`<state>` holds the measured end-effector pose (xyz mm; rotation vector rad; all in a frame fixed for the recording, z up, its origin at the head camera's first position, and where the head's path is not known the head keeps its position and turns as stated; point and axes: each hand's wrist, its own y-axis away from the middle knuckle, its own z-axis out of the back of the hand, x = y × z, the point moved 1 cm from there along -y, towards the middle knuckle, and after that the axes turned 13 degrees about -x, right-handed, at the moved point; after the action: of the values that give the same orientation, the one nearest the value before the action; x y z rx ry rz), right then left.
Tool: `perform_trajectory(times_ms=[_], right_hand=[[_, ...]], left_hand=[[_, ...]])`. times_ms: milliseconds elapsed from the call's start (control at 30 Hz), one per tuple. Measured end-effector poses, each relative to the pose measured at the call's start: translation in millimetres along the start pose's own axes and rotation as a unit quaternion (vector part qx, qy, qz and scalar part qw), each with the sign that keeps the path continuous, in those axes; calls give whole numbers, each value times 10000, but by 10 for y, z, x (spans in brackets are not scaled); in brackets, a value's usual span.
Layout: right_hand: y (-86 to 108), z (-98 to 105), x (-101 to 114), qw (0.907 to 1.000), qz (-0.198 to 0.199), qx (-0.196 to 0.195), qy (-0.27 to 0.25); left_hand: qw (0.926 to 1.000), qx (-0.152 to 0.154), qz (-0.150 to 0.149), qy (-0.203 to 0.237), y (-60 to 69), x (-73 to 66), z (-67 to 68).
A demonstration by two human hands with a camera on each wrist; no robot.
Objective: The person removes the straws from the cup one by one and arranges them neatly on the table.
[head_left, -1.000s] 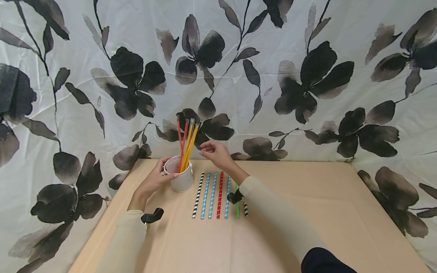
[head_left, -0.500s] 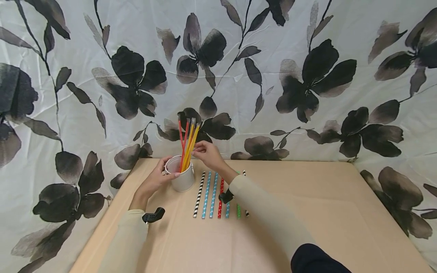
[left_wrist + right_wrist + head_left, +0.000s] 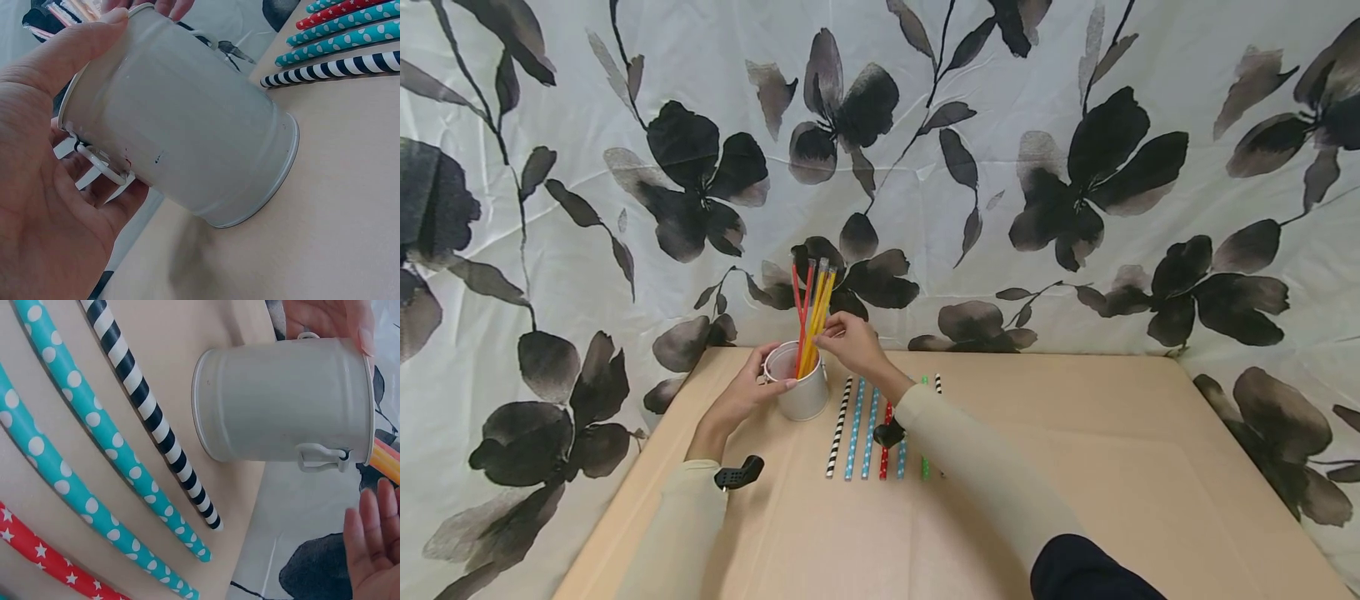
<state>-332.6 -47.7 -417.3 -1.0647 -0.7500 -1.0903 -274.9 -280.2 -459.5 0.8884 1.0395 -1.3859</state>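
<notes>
A small white metal pail (image 3: 803, 402) stands at the back of the table, its rim tipped slightly. My left hand (image 3: 745, 393) holds its left side, thumb by the rim and fingers around the wall; the left wrist view shows this hand (image 3: 50, 150) close up. Thin red sticks (image 3: 797, 292) and yellow sticks (image 3: 823, 312) with greyish tips stick up out of the pail. Thumb and forefinger of my right hand (image 3: 857, 348) pinch at a yellow stick just above the rim. In the right wrist view only the outer fingers (image 3: 372, 531) show, so the pinch itself is hidden there.
Patterned paper straws lie side by side right of the pail: a black-and-white striped straw (image 3: 839, 429), blue dotted straws (image 3: 854, 433), a red starred straw (image 3: 56, 559), a green one (image 3: 925, 467) and another striped one. My right forearm covers parts of several. Floral cloth (image 3: 970, 167) hangs behind.
My right hand has moved left and slightly down, from beside the sticks to touching a yellow one. My left hand and the pail have stayed nearly in place.
</notes>
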Motion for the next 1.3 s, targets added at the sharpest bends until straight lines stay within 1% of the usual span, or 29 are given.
perform_trajectory(times_ms=[167,333,533,667,867,1000,1100,1300], right_hand=[[4,10,1,9998,-78,-97,159],[17,32,-11,9999,-103,40,125],[14,97,-13,9995,-42,150,-264],[4,172,-7,9991,101,72,-398],[-4,291,24,9974,201,-41,-692],[-13,368,41,9933,285,-104,-1119],[-29,429,45,9885,303,-170,-1472],[-74,590,53,9815,335,-485,-1824]], left_hand=[[10000,29,-40,24,-3,0,-19],[10000,49,-73,30,-7,-9,-30],[10000,57,-2,25,6,-29,-45],[10000,52,35,21,14,-36,-43],[9999,-6,105,-55,12,-23,-16],[9999,-14,81,-96,16,-2,-3],[9999,-18,61,-103,24,11,0],[10000,8,3,-75,6,38,3]])
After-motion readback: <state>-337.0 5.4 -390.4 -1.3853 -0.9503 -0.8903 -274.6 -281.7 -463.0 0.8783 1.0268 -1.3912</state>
